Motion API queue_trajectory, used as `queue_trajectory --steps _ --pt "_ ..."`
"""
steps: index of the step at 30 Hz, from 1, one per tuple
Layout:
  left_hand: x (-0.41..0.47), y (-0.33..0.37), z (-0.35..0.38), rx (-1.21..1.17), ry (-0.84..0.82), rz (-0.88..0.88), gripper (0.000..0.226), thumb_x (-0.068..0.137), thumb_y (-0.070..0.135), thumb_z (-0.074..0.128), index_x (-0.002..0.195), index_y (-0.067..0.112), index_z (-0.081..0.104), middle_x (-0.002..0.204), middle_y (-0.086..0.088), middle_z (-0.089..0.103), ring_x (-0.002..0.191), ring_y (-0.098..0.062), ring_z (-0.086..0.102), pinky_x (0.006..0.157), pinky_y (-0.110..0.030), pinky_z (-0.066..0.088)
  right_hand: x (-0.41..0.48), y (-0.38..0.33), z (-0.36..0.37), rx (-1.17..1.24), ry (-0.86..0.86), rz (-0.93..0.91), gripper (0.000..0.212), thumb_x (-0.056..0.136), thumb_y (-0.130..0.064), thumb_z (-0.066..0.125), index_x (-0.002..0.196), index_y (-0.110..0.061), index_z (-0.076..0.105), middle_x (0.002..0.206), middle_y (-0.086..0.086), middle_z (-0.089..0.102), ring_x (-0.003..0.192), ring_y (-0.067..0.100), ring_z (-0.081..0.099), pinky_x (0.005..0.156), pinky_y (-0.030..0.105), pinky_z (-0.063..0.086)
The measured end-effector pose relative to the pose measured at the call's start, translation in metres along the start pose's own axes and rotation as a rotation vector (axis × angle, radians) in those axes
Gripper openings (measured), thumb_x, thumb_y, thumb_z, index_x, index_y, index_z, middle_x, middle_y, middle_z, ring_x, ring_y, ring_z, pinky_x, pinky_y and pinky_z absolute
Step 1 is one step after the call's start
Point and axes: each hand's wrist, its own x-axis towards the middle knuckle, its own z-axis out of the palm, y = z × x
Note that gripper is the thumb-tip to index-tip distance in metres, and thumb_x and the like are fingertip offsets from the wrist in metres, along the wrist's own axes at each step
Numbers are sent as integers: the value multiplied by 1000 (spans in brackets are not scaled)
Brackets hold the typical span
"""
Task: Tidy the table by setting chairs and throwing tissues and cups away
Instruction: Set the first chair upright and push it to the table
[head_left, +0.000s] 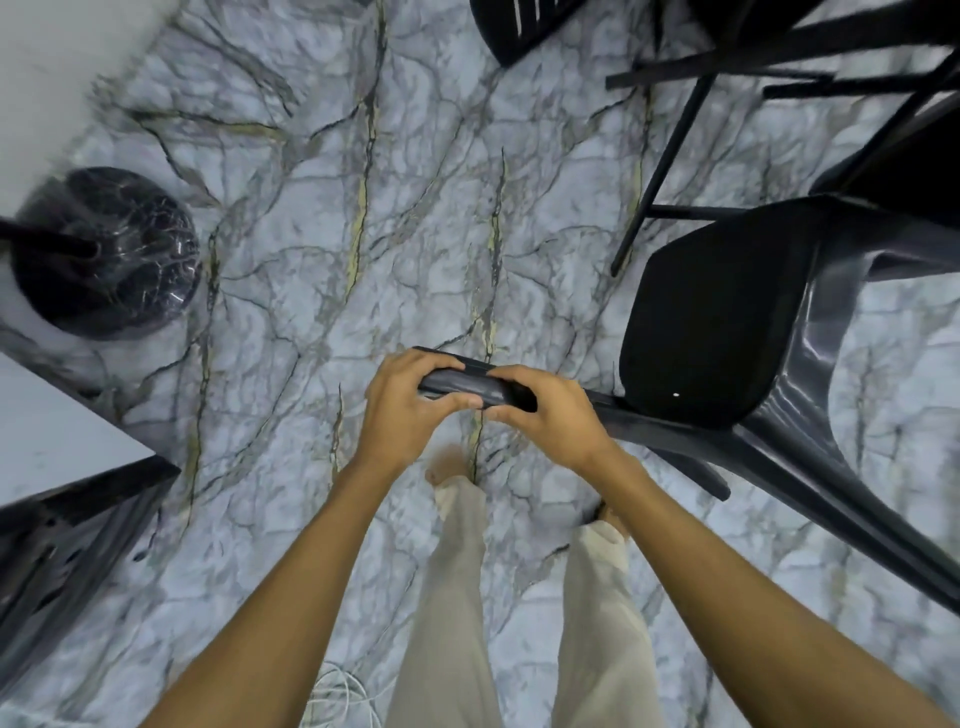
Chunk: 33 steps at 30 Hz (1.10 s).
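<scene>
your left hand (400, 405) and right hand (545, 415) both curl around the top rail of the black chair (706, 322), side by side. the chair seat lies right of your hands. left of the chair stands the round table base (104, 254); beyond the chair, other chairs (779, 41).

Bright, even light lies on the marble floor (426, 218), with only faint shadows under the chair (701, 322). Its glossy plastic carries pale streaks of glare. My left hand (410, 410) and right hand (543, 413) are fairly sharp (the middle generally is); the frame's edges smear with blur and bend from the wide lens.
</scene>
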Motion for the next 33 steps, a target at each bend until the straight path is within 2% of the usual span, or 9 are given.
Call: queue_trajectory --steps 4,8,12,15,18,23,28,30,33 --pt "-31 53 8 -2 -6 51 38 68 42 85 102 31 72 101 9 66 100 -8 54 87 -13 41 -51 2 -43 50 8 -18 47 82 -41 76 125 -25 65 101 -12 70 88 2 62 76 15 45" --pt "-66 104 12 -251 -4 47 34 70 44 79 104 39 75 105 10 74 101 -8 67 88 -22 53 -107 8 -94 76 24 -83 42 82 -35 77 122 -25 67 104 -13 71 94 2 64 82 17 49" --pt "-100 148 24 -386 38 38 26 78 34 76 100 47 75 108 16 74 105 -7 68 89 -20 52 -160 22 -144 130 78 -157 36 82 -27 78 117 -23 69 96 -22 69 95 -4 63 81 13 49" --pt "-120 181 43 -397 89 71 28 86 16 72 100 40 76 105 13 75 104 -8 68 85 -18 51 -192 33 -172 157 96 -203 34 83 -26 78 116 -23 70 98 -24 67 96 -7 62 81 10 48" --pt "-138 216 63 -416 146 79 23 86 11 71 99 30 77 103 3 75 104 -19 67 84 -22 53 -221 44 -194 171 92 -224 34 86 -26 75 119 -23 67 102 -25 66 98 -12 60 81 6 44" --pt "-175 269 94 -350 130 109 19 83 21 77 101 23 78 100 6 75 104 -17 66 91 -38 54 -270 50 -222 220 137 -271 35 85 -28 76 118 -30 68 106 -26 68 103 -6 63 86 8 45" --pt "-208 315 120 -303 146 237 23 77 39 77 93 55 72 95 29 71 97 -2 64 84 -19 52 -320 52 -239 287 253 -277 32 82 -37 72 113 -41 66 109 -23 70 105 0 65 86 12 47" --pt "-215 330 130 -276 132 272 26 79 36 78 93 56 70 94 33 69 95 1 65 80 -14 51 -338 51 -244 297 318 -278 29 82 -41 70 110 -46 64 109 -26 68 105 -2 64 85 10 46" --pt "-227 343 140 -275 94 287 25 82 28 78 98 45 71 90 35 69 91 7 66 76 -9 49 -359 52 -248 300 383 -277 28 85 -34 73 112 -39 66 109 -23 68 105 -2 63 85 11 47"
